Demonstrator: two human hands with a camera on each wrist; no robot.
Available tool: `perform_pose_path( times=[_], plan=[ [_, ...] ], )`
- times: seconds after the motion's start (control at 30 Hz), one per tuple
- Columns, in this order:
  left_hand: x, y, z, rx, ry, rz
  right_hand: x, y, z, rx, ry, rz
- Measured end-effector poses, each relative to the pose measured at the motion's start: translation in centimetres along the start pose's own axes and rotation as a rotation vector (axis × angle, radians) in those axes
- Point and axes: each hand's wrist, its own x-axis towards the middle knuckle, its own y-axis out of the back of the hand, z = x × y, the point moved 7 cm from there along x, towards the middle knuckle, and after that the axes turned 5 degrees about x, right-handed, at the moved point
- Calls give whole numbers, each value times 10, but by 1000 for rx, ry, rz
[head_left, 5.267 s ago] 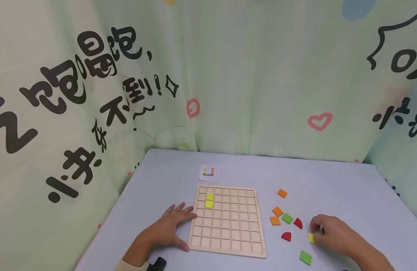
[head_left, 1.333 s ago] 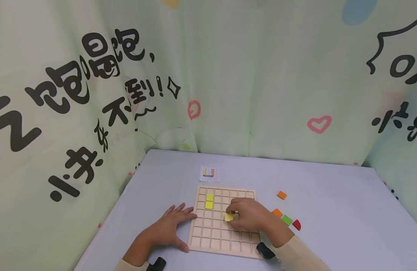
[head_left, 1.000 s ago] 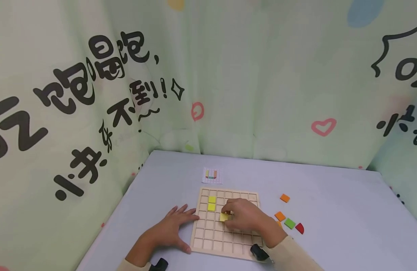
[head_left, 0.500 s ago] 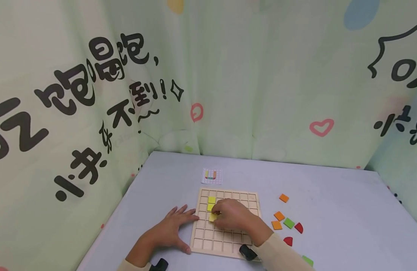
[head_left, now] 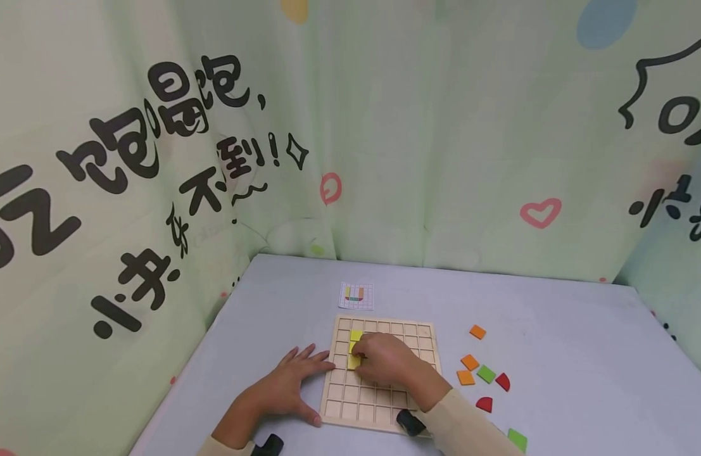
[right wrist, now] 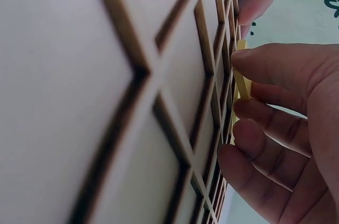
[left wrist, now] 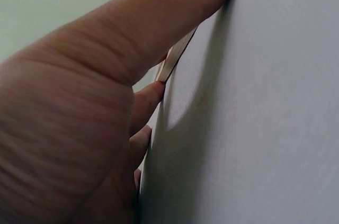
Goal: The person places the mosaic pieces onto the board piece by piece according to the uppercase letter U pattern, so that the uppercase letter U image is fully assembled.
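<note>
My right hand (head_left: 387, 360) is over the left part of a wooden grid board (head_left: 350, 410). Between its thumb and fingers it pinches a yellow square tile (right wrist: 243, 83), tilted a little against the grid ridges in the right wrist view. Directly above that tile in the same column lie two more yellow tiles (head_left: 356, 334), the lower one partly hidden by the fingers. My left hand (head_left: 287, 385) rests spread on the table, with thumb and fingertips touching the board's left edge. The left wrist view shows the board's side edge (left wrist: 175, 57) against those fingers.
Behind the board lies a small card (head_left: 356, 296) printed with a coloured U shape. To the right are several orange tiles (head_left: 478, 332), green tiles (head_left: 518, 439) and two red quarter-round pieces (head_left: 484, 405). A printed curtain (head_left: 418, 126) surrounds the table.
From the right side of the table, my right hand has brought the yellow tile leftward across the board to below the two yellow tiles. My left hand has stayed at the board's edge.
</note>
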Motion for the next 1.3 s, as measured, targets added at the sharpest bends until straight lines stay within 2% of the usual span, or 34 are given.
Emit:
perform_pose_path(
  times=[0.47, 1.03, 1.3],
  plan=[
    [1, 0, -1, 4, -7, -1, 0, -1, 3, -9, -6, 2],
    [0, 2, 0, -9, 12, -7, 1, -2, 1, -16, 17, 2],
    [0, 0, -1, -2, 12, -3, -15, 10, 7, -3, -16, 2]
  ],
)
